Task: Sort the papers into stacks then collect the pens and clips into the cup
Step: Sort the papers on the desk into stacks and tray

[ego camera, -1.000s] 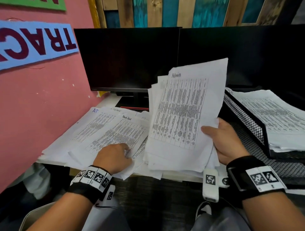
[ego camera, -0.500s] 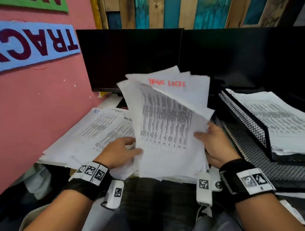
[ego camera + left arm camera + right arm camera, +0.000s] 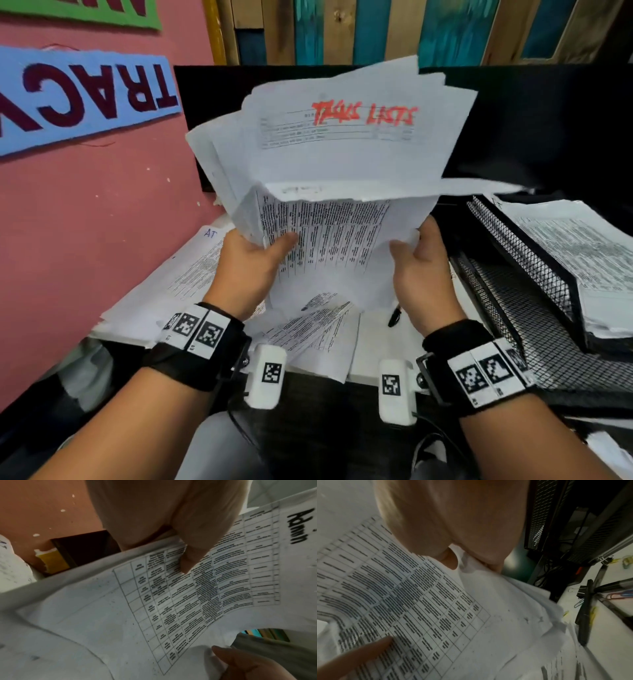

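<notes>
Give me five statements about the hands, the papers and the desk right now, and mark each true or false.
1. Both hands hold the bundle of papers. True: the left hand grips its left edge and the right hand its right edge.
2. The sheet at the back of the bundle bears green handwriting. False: the handwriting is red.
3. The wire mesh tray to the right holds papers. True.
4. A pen is in the right hand. False: a black pen lies on the desk below that hand.
5. The front sheet is blank. False: it carries a printed table, with "Admin" handwritten at its top.
</notes>
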The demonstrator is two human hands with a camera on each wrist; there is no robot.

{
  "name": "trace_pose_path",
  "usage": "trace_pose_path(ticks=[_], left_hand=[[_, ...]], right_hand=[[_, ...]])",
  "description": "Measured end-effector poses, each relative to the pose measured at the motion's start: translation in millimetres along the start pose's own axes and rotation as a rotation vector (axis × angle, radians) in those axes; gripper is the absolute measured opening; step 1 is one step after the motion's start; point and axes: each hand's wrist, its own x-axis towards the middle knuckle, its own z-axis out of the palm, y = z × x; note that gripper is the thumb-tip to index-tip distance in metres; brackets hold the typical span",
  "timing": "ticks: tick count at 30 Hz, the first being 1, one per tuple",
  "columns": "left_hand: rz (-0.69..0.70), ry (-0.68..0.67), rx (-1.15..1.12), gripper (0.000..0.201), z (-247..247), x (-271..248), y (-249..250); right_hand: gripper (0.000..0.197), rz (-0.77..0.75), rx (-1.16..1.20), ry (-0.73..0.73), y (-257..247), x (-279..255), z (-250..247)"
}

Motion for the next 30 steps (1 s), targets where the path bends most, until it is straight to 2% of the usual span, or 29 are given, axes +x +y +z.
trace_pose_path(ticks=[1,4,6,7,8,10,13,15,21,23,27,30], left_hand=[[0.001,-0.029,-0.024,0.006,-2.0,2.2,-1.3],[-0.082,-0.083,-0.135,0.025,-5.1,5.0,-4.3],[-0.100,-0.122,-0.144,0.024,-4.4,3.9,-6.7],[-0.094,-0.141,-0.125,0.022,-3.8,4.0,-8.8],[-0.089,-0.149,-0.097,0.019,-2.3,3.5,-8.5],[-0.091,-0.128,-0.089,0.018,2.1,4.3,-6.7],[-0.101,-0.099,-0.181,0.027,10.1,9.9,2.2],[-0.120,-0.076,-0.193,0.025,11.2,12.5,6.7],[-0.169,-0.081,-0.196,0.026,9.0,5.4,0.3],[-0.198,-0.127,-0.206,0.025,7.7,1.2,-6.0],[-0.224,-0.218,-0.109,0.027,11.9,-8.0,-14.7],[-0.253,-0.213,-0.050,0.025,19.2,-7.0,-24.6]], right_hand=[[0.036,-0.007,0.007,0.000,1.2,1.0,-0.2],[0.028,0.022,0.004,0.006,14.2,3.0,-1.8],[0.011,0.051,-0.048,0.051,22.2,3.0,-2.8],[0.011,0.057,-0.079,0.055,24.6,2.4,-3.4],[0.019,0.072,-0.141,0.073,25.6,2.9,-4.1],[0.030,0.073,-0.123,0.093,18.3,3.7,-2.6],[0.031,-0.003,-0.053,0.151,-0.5,8.1,-1.0],[0.030,-0.007,-0.013,0.149,-5.9,10.8,-1.5],[0.033,0.107,0.012,0.119,7.6,1.7,-1.4],[0.036,0.156,0.055,0.111,16.2,-2.5,-0.6],[0.041,0.216,0.161,0.084,23.2,-8.0,2.3],[0.039,0.237,0.168,0.078,27.1,-5.8,3.1]])
